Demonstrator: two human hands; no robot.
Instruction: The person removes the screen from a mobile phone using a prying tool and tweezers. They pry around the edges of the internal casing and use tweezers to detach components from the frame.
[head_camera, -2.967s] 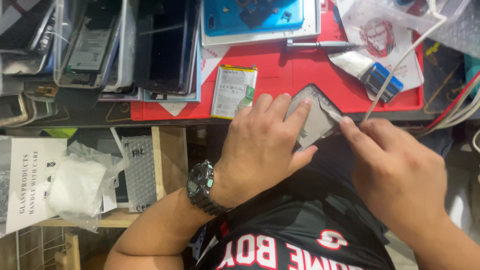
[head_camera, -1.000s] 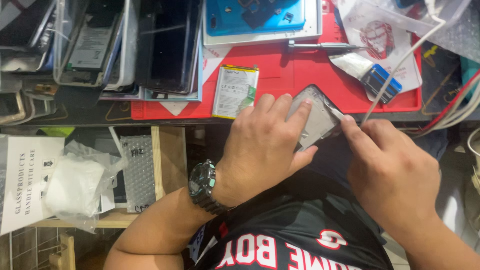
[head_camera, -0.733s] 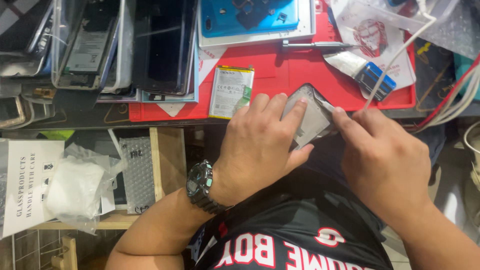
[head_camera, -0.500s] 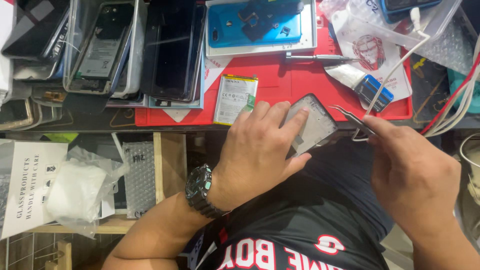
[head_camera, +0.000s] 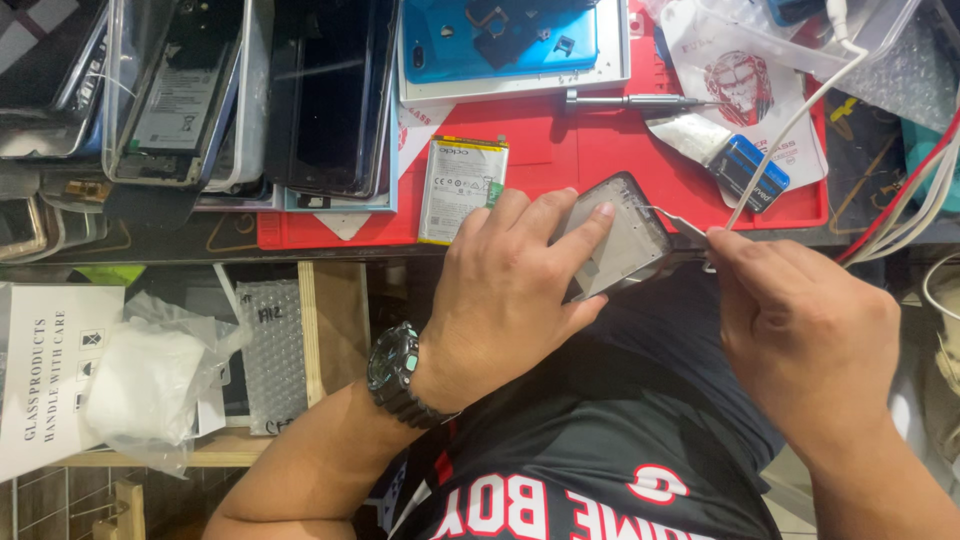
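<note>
My left hand (head_camera: 505, 290) grips a grey phone frame (head_camera: 622, 240) at the front edge of the red work mat (head_camera: 560, 150), fingers spread over its inner side. A black watch sits on that wrist. My right hand (head_camera: 800, 330) pinches metal tweezers (head_camera: 680, 220), whose tips touch the frame's upper right edge. A white phone battery (head_camera: 462, 188) lies on the mat just left of my left hand.
Several opened phones and dark screens (head_camera: 330, 95) are stacked at the back left. A blue phone back in a white tray (head_camera: 505, 40), a screwdriver (head_camera: 635, 100), a blue-handled scraper (head_camera: 725, 150), white and red cables (head_camera: 890, 190) and a bagged white cloth (head_camera: 145, 385) lie around.
My right hand drew back to the right from the frame's edge; the tweezers now show, tips at the frame. The left hand keeps holding the frame, slightly turned.
</note>
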